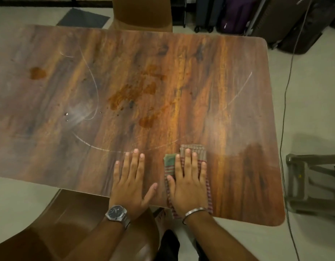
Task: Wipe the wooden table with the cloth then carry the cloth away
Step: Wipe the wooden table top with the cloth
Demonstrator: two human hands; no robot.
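Note:
The wooden table (210,81) fills most of the head view, with orange-brown spill stains (129,93) near its middle and a smaller one (37,72) at the left. A folded checked cloth (199,150), red, beige and green, lies near the table's front edge. My right hand (189,183) presses flat on the cloth with fingers spread, a metal bangle on the wrist. My left hand (132,182) lies flat on the bare wood just left of the cloth, fingers apart, holding nothing. A wristwatch is on that wrist.
A brown chair (142,14) stands at the table's far side and another (55,228) at the near left. Suitcases (236,14) line the back right. A cable (287,87) runs down the floor on the right, beside a low stand (311,183).

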